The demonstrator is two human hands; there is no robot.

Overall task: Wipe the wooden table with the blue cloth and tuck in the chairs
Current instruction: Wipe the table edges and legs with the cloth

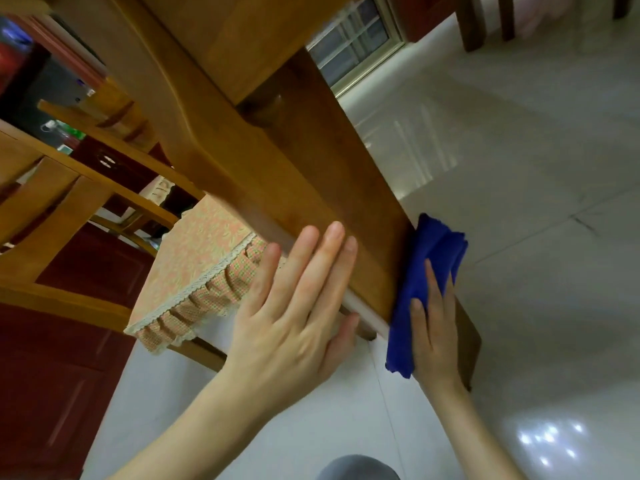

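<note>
Looks up from low down, view tilted, at wooden bench leg (pixel 346 188). Presses blue cloth (pixel 433 244) against far side of leg with right hand (pixel 434 327): fingers laid nearly straight over folds, thumb hidden. Rests left hand (pixel 294 323) flat on near face, fingers straight, gripping nothing. Notes chair (pixel 52 202) with frilled cushion (pixel 194 261) just left of leg, on tiled floor (pixel 519 237).
</note>
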